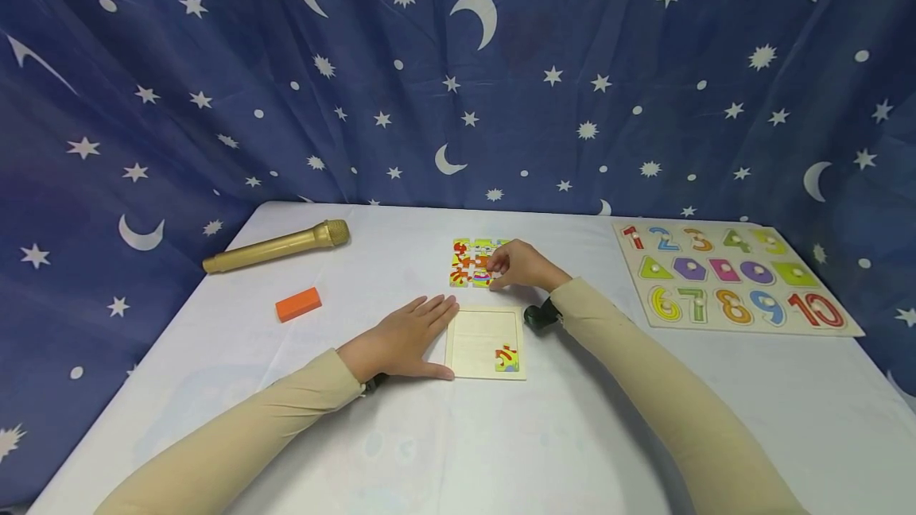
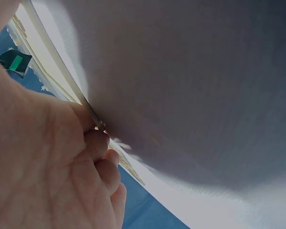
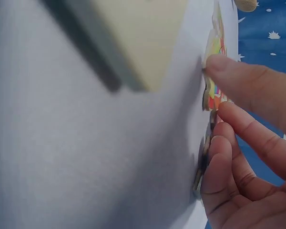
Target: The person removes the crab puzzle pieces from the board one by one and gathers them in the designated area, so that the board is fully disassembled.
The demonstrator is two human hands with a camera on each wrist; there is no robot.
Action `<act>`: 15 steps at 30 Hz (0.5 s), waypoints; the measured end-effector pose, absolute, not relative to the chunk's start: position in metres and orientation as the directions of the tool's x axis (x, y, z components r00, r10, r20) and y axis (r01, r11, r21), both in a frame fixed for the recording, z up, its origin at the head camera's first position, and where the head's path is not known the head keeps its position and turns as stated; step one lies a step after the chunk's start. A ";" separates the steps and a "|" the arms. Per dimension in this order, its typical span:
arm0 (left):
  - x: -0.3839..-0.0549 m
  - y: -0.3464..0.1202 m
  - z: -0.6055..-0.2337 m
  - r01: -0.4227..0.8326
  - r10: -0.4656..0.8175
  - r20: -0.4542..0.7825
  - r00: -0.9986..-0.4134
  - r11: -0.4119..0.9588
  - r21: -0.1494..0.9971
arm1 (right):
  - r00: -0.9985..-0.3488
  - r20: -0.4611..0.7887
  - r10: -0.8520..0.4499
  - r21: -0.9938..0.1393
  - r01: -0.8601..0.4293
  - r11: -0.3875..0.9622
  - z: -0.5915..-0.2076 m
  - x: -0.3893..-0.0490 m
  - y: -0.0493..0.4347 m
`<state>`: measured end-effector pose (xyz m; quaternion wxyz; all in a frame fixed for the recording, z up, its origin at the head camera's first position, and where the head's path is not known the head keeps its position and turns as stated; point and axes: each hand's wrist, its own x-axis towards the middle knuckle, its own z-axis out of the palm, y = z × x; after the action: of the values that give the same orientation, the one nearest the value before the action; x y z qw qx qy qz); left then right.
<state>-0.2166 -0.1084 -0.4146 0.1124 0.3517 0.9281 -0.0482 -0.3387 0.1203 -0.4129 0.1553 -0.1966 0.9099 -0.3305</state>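
Note:
A light wooden puzzle tray (image 1: 483, 332) lies on the table, with one red-and-yellow puzzle piece (image 1: 507, 358) in its near right corner. My left hand (image 1: 408, 338) lies against the tray's left side, fingers stretched and thumb spread at the near corner. Beyond the tray, several colorful puzzle pieces (image 1: 460, 263) sit close together in rows. My right hand (image 1: 521, 265) reaches over their right side with curled fingers. In the right wrist view, its thumb and index finger pinch a puzzle piece (image 3: 212, 90) from two sides. Part of the group is hidden under that hand.
A golden microphone (image 1: 279, 249) lies at the back left, with an orange block (image 1: 298, 304) in front of it. On the right is a wooden board of numbers and shapes (image 1: 737, 280). A blue curtain (image 1: 458, 78) with moons and stars hangs behind the white table.

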 end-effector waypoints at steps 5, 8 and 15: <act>-0.217 -0.108 -0.414 0.664 0.642 -0.245 -0.727 0.748 -0.008 | -0.879 -0.160 -0.448 -0.649 -0.249 0.719 -0.416 -0.341 0.121; -0.217 -0.108 -0.414 0.667 0.646 -0.242 -0.724 0.745 -0.008 | -0.881 -0.158 -0.446 -0.645 -0.250 0.722 -0.418 -0.342 0.121; -0.217 -0.109 -0.414 0.674 0.653 -0.232 -0.721 0.738 -0.017 | -0.880 -0.160 -0.447 -0.641 -0.251 0.726 -0.417 -0.341 0.122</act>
<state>-0.2170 -0.1090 -0.4145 0.1057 0.3584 0.9262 -0.0500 -0.3406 0.1216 -0.4172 0.1536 -0.1906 0.9161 -0.3177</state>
